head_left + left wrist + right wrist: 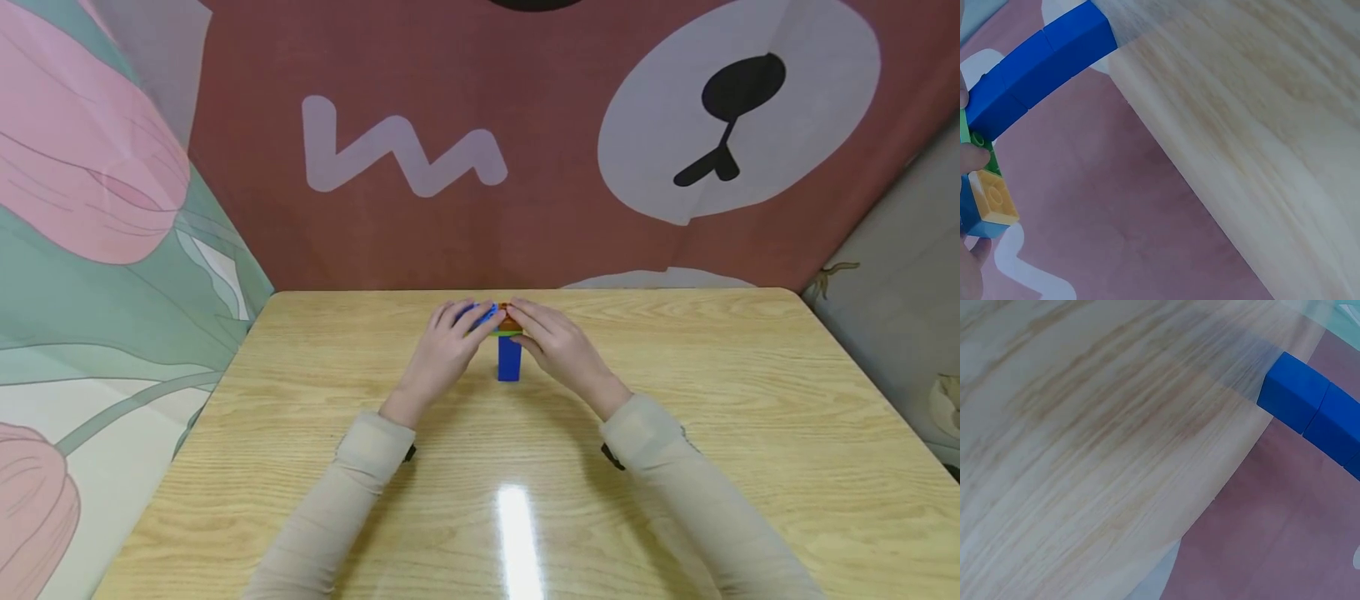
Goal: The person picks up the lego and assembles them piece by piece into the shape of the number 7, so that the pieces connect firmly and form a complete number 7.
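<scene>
A column of stacked blue toy bricks [509, 360] stands upright on the table near its far edge. On its top sits a green plate [992, 164] carrying an orange brick [512, 325] and a blue brick [486, 317]. My left hand [444, 354] grips the left side of this top, fingers over the blue brick; its wrist view shows the thumb at the green plate, near a yellow brick [996, 197]. From the right, my right hand [564, 350] holds the orange brick's side, fingertips above and thumb lower. The right wrist view shows only part of the blue column [1294, 394], no hand.
The wooden table [750, 417] extends around the column on all sides. Behind its far edge hangs a reddish-brown printed cloth [420, 242]. A floral cloth [97, 350] hangs at the left. Light glares off the tabletop in front.
</scene>
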`<act>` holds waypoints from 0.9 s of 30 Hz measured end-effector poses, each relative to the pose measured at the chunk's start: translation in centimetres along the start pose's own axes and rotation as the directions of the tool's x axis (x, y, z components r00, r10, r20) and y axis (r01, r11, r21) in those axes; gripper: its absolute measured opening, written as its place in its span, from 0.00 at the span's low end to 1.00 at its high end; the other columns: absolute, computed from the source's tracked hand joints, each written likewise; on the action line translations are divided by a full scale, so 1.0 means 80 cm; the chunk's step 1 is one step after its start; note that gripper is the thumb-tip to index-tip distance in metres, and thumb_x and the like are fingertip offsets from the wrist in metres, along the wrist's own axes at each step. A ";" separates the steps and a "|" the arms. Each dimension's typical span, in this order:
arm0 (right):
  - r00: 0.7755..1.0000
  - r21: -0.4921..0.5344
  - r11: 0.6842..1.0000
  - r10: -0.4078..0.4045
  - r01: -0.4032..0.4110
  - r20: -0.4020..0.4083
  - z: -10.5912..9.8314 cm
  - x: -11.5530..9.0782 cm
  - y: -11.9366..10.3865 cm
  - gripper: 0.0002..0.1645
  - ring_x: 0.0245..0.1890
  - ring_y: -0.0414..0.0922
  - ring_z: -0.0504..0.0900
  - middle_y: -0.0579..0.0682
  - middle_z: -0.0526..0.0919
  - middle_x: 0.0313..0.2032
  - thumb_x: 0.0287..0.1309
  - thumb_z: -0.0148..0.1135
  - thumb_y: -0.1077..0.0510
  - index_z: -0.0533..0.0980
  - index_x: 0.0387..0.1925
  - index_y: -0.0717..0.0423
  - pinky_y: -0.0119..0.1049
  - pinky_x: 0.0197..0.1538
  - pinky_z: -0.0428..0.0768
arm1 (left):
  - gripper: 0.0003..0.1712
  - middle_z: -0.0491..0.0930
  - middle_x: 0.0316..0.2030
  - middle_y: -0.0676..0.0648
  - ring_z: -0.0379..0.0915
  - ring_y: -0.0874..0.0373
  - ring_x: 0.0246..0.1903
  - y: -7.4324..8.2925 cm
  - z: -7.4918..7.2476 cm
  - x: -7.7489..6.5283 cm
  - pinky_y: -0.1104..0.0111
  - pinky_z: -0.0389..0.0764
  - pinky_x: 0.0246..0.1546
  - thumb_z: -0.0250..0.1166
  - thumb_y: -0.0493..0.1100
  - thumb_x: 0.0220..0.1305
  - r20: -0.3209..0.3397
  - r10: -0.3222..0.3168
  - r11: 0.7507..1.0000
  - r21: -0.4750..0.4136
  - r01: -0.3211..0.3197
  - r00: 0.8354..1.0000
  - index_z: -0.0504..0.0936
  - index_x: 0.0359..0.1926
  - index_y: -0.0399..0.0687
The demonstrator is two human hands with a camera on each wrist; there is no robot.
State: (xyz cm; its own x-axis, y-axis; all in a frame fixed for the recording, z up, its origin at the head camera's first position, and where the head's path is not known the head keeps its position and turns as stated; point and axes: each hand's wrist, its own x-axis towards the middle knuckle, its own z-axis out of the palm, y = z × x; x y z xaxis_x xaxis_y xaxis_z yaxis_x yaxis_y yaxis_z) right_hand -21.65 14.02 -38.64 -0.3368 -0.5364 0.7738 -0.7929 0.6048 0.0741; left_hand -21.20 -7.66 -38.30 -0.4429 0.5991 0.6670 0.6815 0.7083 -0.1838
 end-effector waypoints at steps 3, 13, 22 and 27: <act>1.000 -0.015 1.000 0.005 -0.005 -0.016 0.004 0.000 -0.001 0.30 0.46 0.55 0.84 0.62 0.82 0.51 0.43 0.74 0.66 0.77 0.52 0.67 0.44 0.47 0.84 | 0.27 0.77 0.58 0.48 0.72 0.49 0.57 -0.001 0.001 -0.001 0.54 0.75 0.59 0.65 0.34 0.60 -0.005 0.004 1.000 0.010 -0.004 1.000 0.75 0.61 0.53; 0.998 -0.013 0.998 0.055 -0.054 0.008 0.000 0.004 -0.004 0.30 0.45 0.54 0.84 0.61 0.82 0.51 0.43 0.74 0.64 0.78 0.52 0.66 0.42 0.46 0.84 | 0.27 0.78 0.56 0.48 0.74 0.50 0.56 -0.001 0.001 0.001 0.56 0.77 0.57 0.67 0.36 0.59 -0.043 0.023 0.998 0.051 -0.021 0.999 0.75 0.61 0.54; 0.969 0.128 0.962 0.231 -0.241 0.091 0.000 0.001 -0.002 0.35 0.53 0.56 0.79 0.64 0.75 0.56 0.49 0.72 0.63 0.71 0.59 0.67 0.45 0.51 0.82 | 0.27 0.77 0.57 0.48 0.73 0.49 0.57 0.005 0.003 0.002 0.55 0.76 0.58 0.66 0.35 0.60 -0.027 -0.012 0.999 0.031 0.013 1.000 0.76 0.60 0.55; 0.933 0.271 0.896 0.315 -0.353 0.174 -0.001 0.000 -0.003 0.32 0.51 0.54 0.78 0.62 0.76 0.52 0.54 0.67 0.65 0.69 0.60 0.66 0.46 0.51 0.82 | 0.28 0.78 0.57 0.47 0.73 0.48 0.57 0.002 0.004 0.003 0.54 0.75 0.59 0.69 0.39 0.57 -0.018 -0.036 0.998 -0.059 0.035 0.999 0.76 0.60 0.54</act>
State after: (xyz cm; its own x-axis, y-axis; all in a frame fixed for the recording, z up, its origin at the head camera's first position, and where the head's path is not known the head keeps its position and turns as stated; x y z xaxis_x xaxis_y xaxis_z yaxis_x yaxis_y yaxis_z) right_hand -21.40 13.95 -38.62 -0.6525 -0.4119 0.6361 -0.7286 0.5718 -0.3771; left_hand -21.35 -7.30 -38.42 -0.4569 0.5664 0.6859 0.6986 0.7058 -0.1174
